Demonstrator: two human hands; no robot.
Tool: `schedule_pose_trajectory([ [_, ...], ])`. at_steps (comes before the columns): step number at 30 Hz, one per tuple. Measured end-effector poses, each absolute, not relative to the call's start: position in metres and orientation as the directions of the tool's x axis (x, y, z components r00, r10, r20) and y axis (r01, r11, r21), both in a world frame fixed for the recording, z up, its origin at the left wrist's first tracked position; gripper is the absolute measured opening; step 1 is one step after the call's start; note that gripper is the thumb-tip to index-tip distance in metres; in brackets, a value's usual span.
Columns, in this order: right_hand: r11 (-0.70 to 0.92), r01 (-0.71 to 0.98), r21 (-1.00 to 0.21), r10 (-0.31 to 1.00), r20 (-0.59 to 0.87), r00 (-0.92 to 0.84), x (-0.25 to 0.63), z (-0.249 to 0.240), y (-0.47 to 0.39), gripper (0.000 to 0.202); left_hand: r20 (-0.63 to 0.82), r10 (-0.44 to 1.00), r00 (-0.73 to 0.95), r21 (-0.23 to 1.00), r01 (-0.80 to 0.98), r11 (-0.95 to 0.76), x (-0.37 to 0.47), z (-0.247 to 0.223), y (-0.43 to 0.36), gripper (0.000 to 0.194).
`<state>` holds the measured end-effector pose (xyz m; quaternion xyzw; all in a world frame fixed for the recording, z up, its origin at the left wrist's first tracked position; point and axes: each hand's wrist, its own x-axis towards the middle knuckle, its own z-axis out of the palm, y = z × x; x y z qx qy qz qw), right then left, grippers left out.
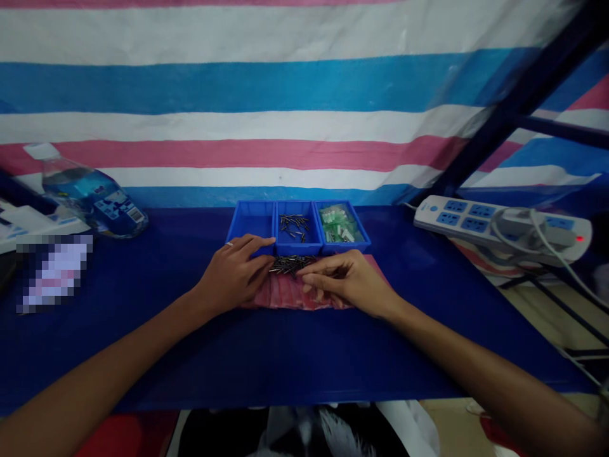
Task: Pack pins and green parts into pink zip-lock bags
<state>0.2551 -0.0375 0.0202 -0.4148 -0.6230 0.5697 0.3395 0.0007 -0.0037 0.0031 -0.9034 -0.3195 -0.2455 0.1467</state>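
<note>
A loose pile of thin, dark metal pieces like screws or pins (291, 264) lies on a pink plastic bag (290, 298). My left hand (238, 270) rests at the left of the pile. Its index finger and thumb are apart, and the index fingertip reaches the front rim of the left blue bin (252, 216). At the pile's right edge my right hand (349, 279) has thumb and index finger pinched together; whatever is between them is too small to make out. More of the dark metal pieces lie in the middle blue bin (294, 223).
The right blue bin (354, 244) holds green plastic bags with white pieces (337, 222). A tilted water bottle (99, 193) stands at the left by white objects (38, 222). A power strip (504, 225) with plugged-in cables is at the right. A striped sheet (266, 89) hangs behind the table.
</note>
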Motion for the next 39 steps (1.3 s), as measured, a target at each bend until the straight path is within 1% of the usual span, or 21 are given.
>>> schedule_pose_trajectory([
  [3, -0.043, 0.075, -0.996, 0.905, -0.071, -0.420, 0.255, 0.022, -0.037, 0.020, 0.534, 0.510, 0.674, -0.103, 0.651, -0.752, 0.001, 0.003, -0.004, 0.017],
  [6, -0.062, 0.029, -0.998, 0.912, -0.068, -0.405, 0.255, 0.023, -0.037, 0.017, 0.534, 0.512, 0.673, -0.103, 0.652, -0.751, 0.001, 0.003, -0.004, 0.017],
  [8, -0.063, 0.042, -0.997, 0.914, -0.075, -0.399, 0.255, 0.022, -0.037, 0.016, 0.537, 0.508, 0.674, -0.103, 0.650, -0.753, 0.001, 0.003, -0.003, 0.017],
  [11, -0.067, 0.084, -0.994, 0.907, -0.095, -0.411, 0.256, 0.019, -0.037, 0.022, 0.541, 0.506, 0.671, -0.102, 0.650, -0.753, 0.002, 0.003, -0.003, 0.018],
  [13, -0.022, 0.103, -0.994, 0.925, -0.059, -0.376, 0.256, 0.019, -0.037, 0.021, 0.536, 0.512, 0.671, -0.101, 0.654, -0.750, 0.002, 0.003, -0.003, 0.018],
  [15, 0.114, 0.132, -0.985, 0.953, 0.071, -0.294, 0.255, 0.021, -0.037, 0.014, 0.531, 0.515, 0.673, -0.103, 0.654, -0.750, 0.002, 0.003, -0.002, 0.018],
  [16, 0.197, 0.155, -0.968, 0.955, 0.153, -0.255, 0.254, 0.021, -0.038, 0.013, 0.529, 0.516, 0.674, -0.103, 0.654, -0.750, 0.002, 0.003, -0.002, 0.018],
  [18, 0.330, 0.220, -0.918, 0.934, 0.284, -0.216, 0.253, 0.021, -0.038, 0.017, 0.529, 0.513, 0.676, -0.102, 0.651, -0.752, 0.001, 0.003, -0.003, 0.018],
  [20, 0.401, 0.298, -0.866, 0.910, 0.338, -0.241, 0.251, 0.019, -0.039, 0.020, 0.526, 0.516, 0.676, -0.096, 0.650, -0.754, 0.001, 0.003, -0.003, 0.017],
  [22, 0.470, 0.404, -0.785, 0.877, 0.365, -0.312, 0.250, 0.014, -0.041, 0.023, 0.524, 0.522, 0.673, -0.088, 0.652, -0.753, 0.001, 0.003, -0.003, 0.017],
  [24, 0.547, 0.526, -0.651, 0.833, 0.363, -0.417, 0.249, 0.008, -0.042, 0.027, 0.526, 0.524, 0.670, -0.082, 0.653, -0.753, 0.001, 0.003, -0.004, 0.017],
  [26, 0.606, 0.613, -0.506, 0.793, 0.330, -0.511, 0.248, 0.002, -0.042, 0.030, 0.533, 0.516, 0.671, -0.085, 0.649, -0.756, 0.001, 0.002, -0.004, 0.017],
  [28, 0.638, 0.649, -0.415, 0.769, 0.287, -0.572, 0.248, -0.002, -0.041, 0.031, 0.539, 0.507, 0.673, -0.090, 0.644, -0.759, 0.002, 0.002, -0.004, 0.016],
  [30, 0.654, 0.655, -0.379, 0.755, 0.268, -0.599, 0.248, -0.005, -0.040, 0.029, 0.541, 0.505, 0.673, -0.092, 0.643, -0.760, 0.002, 0.002, -0.004, 0.016],
  [34, 0.680, 0.649, -0.342, 0.734, 0.298, -0.611, 0.248, -0.007, -0.039, 0.024, 0.541, 0.509, 0.670, -0.085, 0.646, -0.759, 0.001, 0.002, -0.004, 0.016],
  [36, 0.679, 0.645, -0.351, 0.735, 0.326, -0.595, 0.249, -0.006, -0.040, 0.023, 0.538, 0.511, 0.670, -0.085, 0.646, -0.758, 0.001, 0.003, -0.004, 0.016],
  [39, 0.660, 0.627, -0.413, 0.751, 0.367, -0.549, 0.249, -0.006, -0.040, 0.023, 0.528, 0.517, 0.674, -0.091, 0.650, -0.755, 0.002, 0.002, -0.003, 0.016],
])
